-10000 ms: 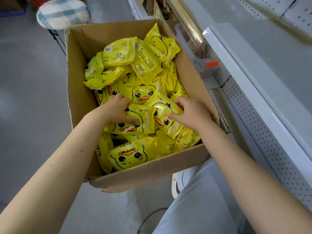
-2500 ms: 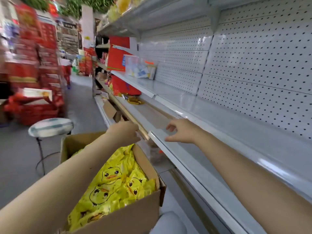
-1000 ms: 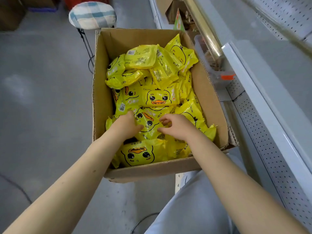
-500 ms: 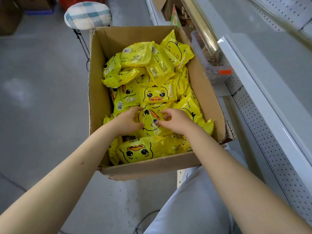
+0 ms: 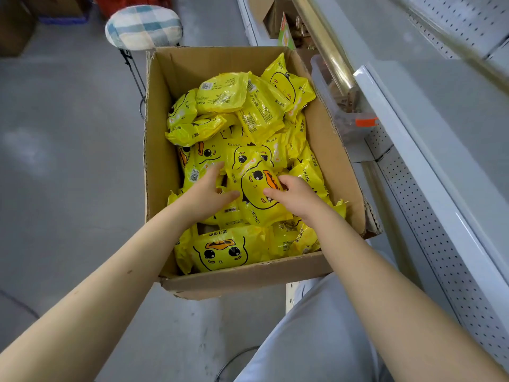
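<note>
An open cardboard box (image 5: 157, 166) holds several yellow packets printed with a cartoon duck face. Both my hands are inside it, near its front. My left hand (image 5: 208, 195) and my right hand (image 5: 296, 198) hold one yellow duck packet (image 5: 257, 198) between them. The left thumb lies on the packet's left side, with the fingers reaching behind its edge. The right hand's fingers curl over its right edge by the orange beak. This packet is tilted up above the ones under it. Another duck packet (image 5: 220, 252) lies face up against the front wall.
A white metal shelf (image 5: 429, 172) with perforated panels runs along the right, close to the box. A brass-coloured rail (image 5: 325, 42) and a clear plastic bin (image 5: 344, 117) sit beside the box's far right corner. A stool with a checked cushion (image 5: 143, 27) stands behind the box. Grey floor lies to the left.
Since half a second ago both hands have closed on one duck packet and tipped it upward. Earlier I reached up to the shelf, then came back down to the box.
</note>
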Available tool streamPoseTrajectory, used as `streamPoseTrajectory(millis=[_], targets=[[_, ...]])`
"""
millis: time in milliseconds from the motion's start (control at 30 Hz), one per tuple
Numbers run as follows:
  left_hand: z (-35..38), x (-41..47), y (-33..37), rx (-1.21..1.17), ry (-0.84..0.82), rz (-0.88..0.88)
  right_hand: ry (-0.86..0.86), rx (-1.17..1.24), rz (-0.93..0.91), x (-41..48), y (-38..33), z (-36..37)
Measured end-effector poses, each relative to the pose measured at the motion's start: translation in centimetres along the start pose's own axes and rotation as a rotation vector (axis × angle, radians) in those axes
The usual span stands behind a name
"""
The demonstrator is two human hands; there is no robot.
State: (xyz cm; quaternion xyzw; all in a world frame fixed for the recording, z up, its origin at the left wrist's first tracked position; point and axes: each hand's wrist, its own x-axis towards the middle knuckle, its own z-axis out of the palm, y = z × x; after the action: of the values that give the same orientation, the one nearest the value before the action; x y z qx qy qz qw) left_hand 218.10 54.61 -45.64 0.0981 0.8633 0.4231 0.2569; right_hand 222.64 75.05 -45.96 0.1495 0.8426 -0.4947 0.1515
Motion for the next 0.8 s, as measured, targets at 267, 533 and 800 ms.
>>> streamPoseTrajectory(millis=[267,533,800], targets=[[0.3,-0.7,0.9,-0.157,-0.132,-0.009,-0.053,0.24,0.003,-0.1,0.1,-0.1],[0.3,-0.8,1.2,0.092,-0.065,0.087,0.121,0.056,-0.188,-0.5,0.0,0.0],[0.2,-1.1,1.7,-0.036,-0.222,0.162,0.203,-0.329,-0.407,-0.9,-0.5,0.1]])
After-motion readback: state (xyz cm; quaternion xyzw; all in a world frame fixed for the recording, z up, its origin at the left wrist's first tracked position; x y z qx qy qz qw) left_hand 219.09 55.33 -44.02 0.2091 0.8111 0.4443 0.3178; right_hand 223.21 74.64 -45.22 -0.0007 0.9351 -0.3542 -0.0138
